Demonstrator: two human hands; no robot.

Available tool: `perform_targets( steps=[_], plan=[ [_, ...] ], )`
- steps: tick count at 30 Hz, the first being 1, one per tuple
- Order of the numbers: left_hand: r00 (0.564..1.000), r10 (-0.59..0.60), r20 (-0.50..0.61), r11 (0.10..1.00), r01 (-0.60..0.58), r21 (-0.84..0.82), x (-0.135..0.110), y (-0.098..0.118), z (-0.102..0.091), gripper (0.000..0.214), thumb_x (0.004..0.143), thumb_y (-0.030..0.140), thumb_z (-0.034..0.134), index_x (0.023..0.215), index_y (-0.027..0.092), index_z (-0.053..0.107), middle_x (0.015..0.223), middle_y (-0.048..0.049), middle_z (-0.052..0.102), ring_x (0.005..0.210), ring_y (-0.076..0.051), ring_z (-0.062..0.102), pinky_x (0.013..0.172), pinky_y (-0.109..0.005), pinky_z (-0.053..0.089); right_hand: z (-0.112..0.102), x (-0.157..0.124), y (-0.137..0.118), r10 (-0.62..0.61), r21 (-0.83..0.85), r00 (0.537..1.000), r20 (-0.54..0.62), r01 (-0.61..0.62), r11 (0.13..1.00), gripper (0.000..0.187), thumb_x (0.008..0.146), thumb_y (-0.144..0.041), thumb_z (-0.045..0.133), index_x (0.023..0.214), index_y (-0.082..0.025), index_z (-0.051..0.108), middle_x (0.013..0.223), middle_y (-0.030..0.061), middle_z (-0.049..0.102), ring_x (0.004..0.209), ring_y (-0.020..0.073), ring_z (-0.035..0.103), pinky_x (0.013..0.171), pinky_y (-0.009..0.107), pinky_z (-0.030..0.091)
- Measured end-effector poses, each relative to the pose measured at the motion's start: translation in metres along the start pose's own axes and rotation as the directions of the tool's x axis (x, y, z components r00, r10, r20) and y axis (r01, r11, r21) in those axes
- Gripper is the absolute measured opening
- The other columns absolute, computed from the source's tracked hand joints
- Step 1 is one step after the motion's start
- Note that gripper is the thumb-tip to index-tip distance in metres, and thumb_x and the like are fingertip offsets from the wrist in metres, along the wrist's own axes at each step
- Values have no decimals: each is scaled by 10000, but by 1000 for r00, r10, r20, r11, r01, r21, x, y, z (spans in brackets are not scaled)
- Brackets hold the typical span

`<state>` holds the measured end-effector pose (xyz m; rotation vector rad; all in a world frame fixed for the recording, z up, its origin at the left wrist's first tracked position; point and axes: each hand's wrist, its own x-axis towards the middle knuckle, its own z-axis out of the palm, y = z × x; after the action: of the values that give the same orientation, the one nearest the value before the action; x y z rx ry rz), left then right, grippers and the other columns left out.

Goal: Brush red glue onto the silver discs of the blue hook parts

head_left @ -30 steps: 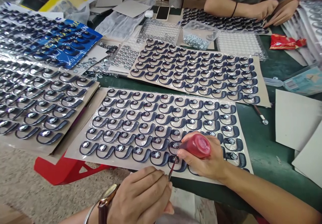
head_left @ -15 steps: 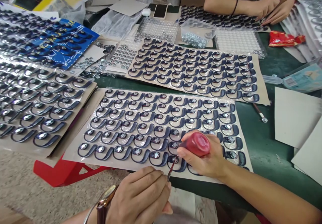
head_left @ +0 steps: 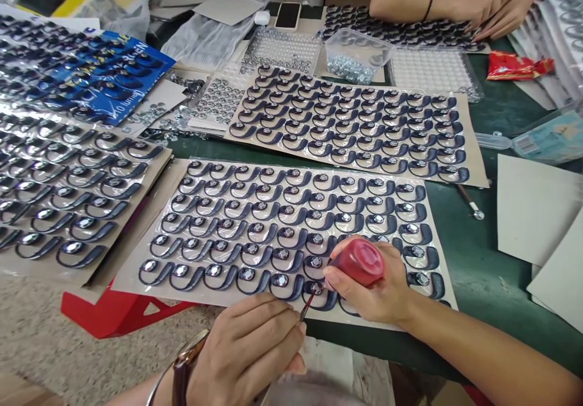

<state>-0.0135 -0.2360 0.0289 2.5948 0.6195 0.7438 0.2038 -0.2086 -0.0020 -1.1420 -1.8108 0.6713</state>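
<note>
My right hand (head_left: 371, 287) is closed around a small red bottle (head_left: 359, 261), tipped towards a dark curved piece with a silver stud (head_left: 316, 289) in the front row of the near card sheet (head_left: 136, 272). My left hand (head_left: 248, 348), with a brown-strapped watch on the wrist, pinches a thin stick (head_left: 307, 304) whose tip touches that same piece. The sheet carries several rows of the same dark hook-shaped pieces.
A second filled sheet (head_left: 473, 151) lies behind, and more sheets (head_left: 82, 175) lie to the left on a red stool (head_left: 113, 312). A clear tub of studs (head_left: 357, 56), a phone (head_left: 288, 14) and blank cards (head_left: 532, 211) lie on the green table. Another person's hands (head_left: 492, 5) work at the far right.
Both hands hold their places over the same front-row piece. The view has shifted slightly, and my left hand has dropped a little in the picture.
</note>
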Motion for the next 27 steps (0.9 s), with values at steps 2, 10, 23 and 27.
perform_targets(
  steps=[2,10,23,27],
  plan=[
    [1000,-2,15,1000,3,-26,-3,-2,0,196,855,150,491,937,34,627,921,-109,663,883,-198,611,787,-329,515,0,0,0,4,1,1000,3,-4,1000,174,778,-328,601,700,-174,588,446,-45,521,372,90,492,388,213,417],
    [994,-104,42,975,110,-192,-6,-8,0,247,802,68,457,1020,75,571,924,-107,648,873,-183,605,782,-346,515,2,-1,0,-27,-7,999,21,27,1000,188,771,-311,614,650,-172,574,531,-20,584,401,84,516,429,220,444],
    [918,-397,-13,853,363,-374,-2,-24,3,182,831,44,437,911,133,574,824,-62,638,786,-143,607,678,-268,481,3,-6,0,-168,80,985,45,164,983,306,684,-374,711,852,-173,552,622,-7,628,526,114,599,479,217,490],
    [933,-359,-12,868,329,-371,-3,-23,3,191,821,45,448,936,131,574,841,-71,648,781,-150,610,668,-274,482,-20,3,-11,96,165,982,165,-123,978,245,740,-365,668,867,-178,572,616,-19,631,482,100,574,465,216,471]
  ],
)
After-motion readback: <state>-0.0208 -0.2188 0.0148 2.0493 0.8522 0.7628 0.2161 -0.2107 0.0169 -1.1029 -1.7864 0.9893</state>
